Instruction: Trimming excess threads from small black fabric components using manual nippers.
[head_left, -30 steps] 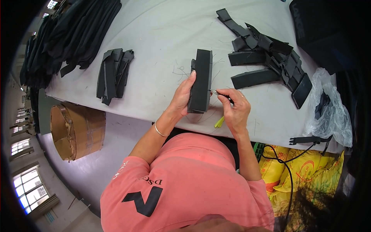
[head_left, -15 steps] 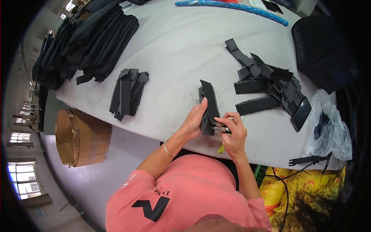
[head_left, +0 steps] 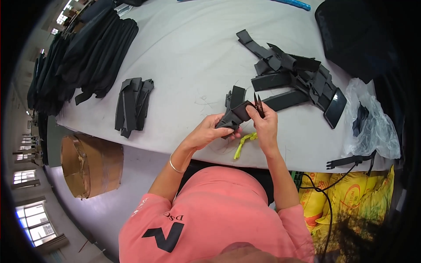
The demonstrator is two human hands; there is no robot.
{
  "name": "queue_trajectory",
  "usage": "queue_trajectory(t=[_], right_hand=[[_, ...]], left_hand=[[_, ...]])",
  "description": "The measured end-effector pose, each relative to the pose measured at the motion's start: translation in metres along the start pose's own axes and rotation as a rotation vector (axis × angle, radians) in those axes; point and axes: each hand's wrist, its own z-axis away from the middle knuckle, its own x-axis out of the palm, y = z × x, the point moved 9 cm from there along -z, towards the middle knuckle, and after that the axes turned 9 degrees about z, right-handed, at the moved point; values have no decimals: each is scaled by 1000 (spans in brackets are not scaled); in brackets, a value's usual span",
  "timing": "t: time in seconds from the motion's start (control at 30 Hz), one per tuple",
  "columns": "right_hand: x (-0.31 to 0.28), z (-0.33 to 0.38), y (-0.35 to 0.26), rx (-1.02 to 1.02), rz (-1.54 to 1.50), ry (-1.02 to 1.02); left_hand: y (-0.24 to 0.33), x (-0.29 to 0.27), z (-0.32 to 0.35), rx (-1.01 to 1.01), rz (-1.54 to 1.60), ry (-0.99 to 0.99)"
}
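My left hand [head_left: 207,132] is closed around a small stack of black fabric strips [head_left: 230,116] above the table's near edge. Dark thread snips [head_left: 258,106] are held in my right hand [head_left: 266,128], their points facing away from me. The thumb and fingers of that same hand pinch the turned-up end of the top strip. A yellow ribbon [head_left: 244,143] hangs beside my right hand, and I cannot tell what its upper end joins. Loose threads [head_left: 202,101] lie on the white-covered table [head_left: 184,57] left of the strips.
A heap of black strips [head_left: 285,79] and a dark phone [head_left: 336,109] lie to the right, near a clear plastic bag [head_left: 372,127] and a buckle strap [head_left: 346,161]. Leftward are another strip bundle [head_left: 131,107], stacked black pieces [head_left: 98,57] and a cardboard box [head_left: 98,164] on the floor.
The view has shifted slightly. The top strip, flat before, now has its end folded up in my right fingers. The snips have swung from pointing left to pointing away. More yellow ribbon shows.
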Motion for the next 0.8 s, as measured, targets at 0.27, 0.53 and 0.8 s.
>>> queue_trajectory(t=[0.27, 0.53, 0.8], right_hand=[[10, -11, 6, 25, -145, -75], [13, -11, 12, 112, -134, -92], [16, -1, -3, -45, 92, -107]], left_hand=[[0, -5, 1, 28, 84, 51], [1, -16, -4, 61, 33, 185], [-5, -30, -9, 128, -154, 301]])
